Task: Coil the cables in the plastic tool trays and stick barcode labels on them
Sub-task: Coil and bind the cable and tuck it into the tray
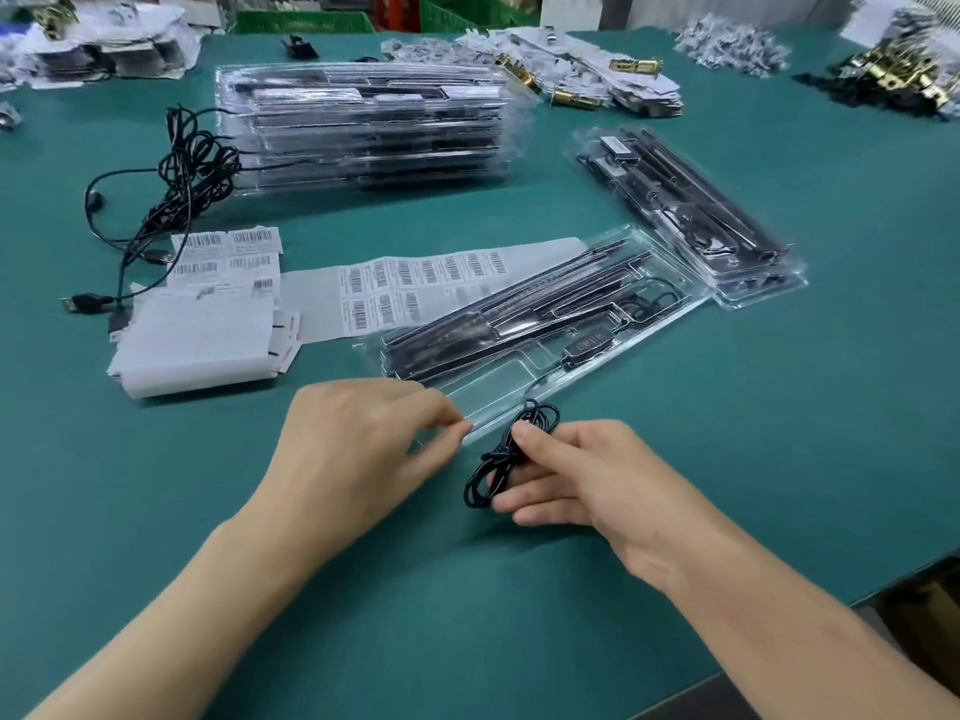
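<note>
A clear plastic tool tray (498, 387) with long black parts lies slanted on the green table in front of me. Its thin black cable runs from an inline controller (592, 348) down to a small coil (501, 459). My right hand (576, 475) pinches that coil between thumb and fingers, just off the tray's near edge. My left hand (358, 444) pinches the near corner of the tray with its fingertips. A long sheet of barcode labels (410, 288) lies behind the tray.
A tall stack of trays (363, 127) stands at the back with loose black cables (171, 184) hanging off its left. Two more trays (696, 215) lie right. Label backing sheets (202, 330) sit left. Paper scraps and brass parts (582, 75) litter the far edge.
</note>
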A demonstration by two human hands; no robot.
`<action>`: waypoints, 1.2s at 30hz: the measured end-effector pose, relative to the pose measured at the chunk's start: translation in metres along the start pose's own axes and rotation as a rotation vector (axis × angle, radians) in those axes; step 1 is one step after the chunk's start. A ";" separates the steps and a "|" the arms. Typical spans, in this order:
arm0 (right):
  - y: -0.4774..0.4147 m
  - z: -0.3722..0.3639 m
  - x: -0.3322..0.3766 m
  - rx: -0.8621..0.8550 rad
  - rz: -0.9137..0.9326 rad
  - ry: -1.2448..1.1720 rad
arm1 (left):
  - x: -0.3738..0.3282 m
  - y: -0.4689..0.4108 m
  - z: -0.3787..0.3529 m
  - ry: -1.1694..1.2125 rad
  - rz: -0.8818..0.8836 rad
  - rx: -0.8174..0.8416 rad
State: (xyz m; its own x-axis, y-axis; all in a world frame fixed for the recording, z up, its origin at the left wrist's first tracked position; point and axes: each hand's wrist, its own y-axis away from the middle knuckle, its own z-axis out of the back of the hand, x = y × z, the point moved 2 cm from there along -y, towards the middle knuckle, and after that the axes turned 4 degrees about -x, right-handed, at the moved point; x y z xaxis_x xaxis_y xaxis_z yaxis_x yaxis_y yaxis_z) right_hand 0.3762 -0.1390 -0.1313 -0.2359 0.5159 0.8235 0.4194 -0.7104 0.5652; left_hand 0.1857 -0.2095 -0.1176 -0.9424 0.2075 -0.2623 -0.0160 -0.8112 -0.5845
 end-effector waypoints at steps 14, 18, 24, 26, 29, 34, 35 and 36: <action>-0.016 -0.009 0.006 0.042 -0.063 -0.015 | -0.005 -0.001 0.001 0.035 0.147 -0.017; -0.017 -0.009 0.007 0.037 -0.065 0.013 | -0.006 -0.002 0.002 0.068 0.208 -0.039; -0.019 -0.010 0.009 0.052 -0.087 0.015 | -0.009 -0.003 0.001 0.060 0.196 -0.058; -0.020 -0.010 0.011 0.058 -0.092 0.012 | -0.008 -0.002 0.001 0.062 0.191 -0.066; -0.021 -0.009 0.013 0.058 -0.099 0.004 | -0.006 0.000 0.000 0.097 0.215 -0.061; -0.022 -0.007 0.012 0.022 -0.076 -0.045 | -0.006 0.000 -0.002 0.111 0.207 -0.036; -0.022 -0.007 0.012 0.017 -0.065 -0.039 | -0.005 0.001 -0.002 0.116 0.210 -0.031; -0.022 -0.007 0.011 0.009 -0.049 -0.025 | -0.005 0.001 -0.002 0.123 0.211 -0.028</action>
State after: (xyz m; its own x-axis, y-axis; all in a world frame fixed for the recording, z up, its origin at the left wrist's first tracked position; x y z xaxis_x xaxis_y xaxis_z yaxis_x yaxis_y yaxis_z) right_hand 0.3581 -0.1213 -0.1338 -0.2348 0.5616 0.7934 0.4161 -0.6796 0.6042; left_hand 0.1909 -0.2101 -0.1186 -0.8762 0.1015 -0.4711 0.1876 -0.8286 -0.5275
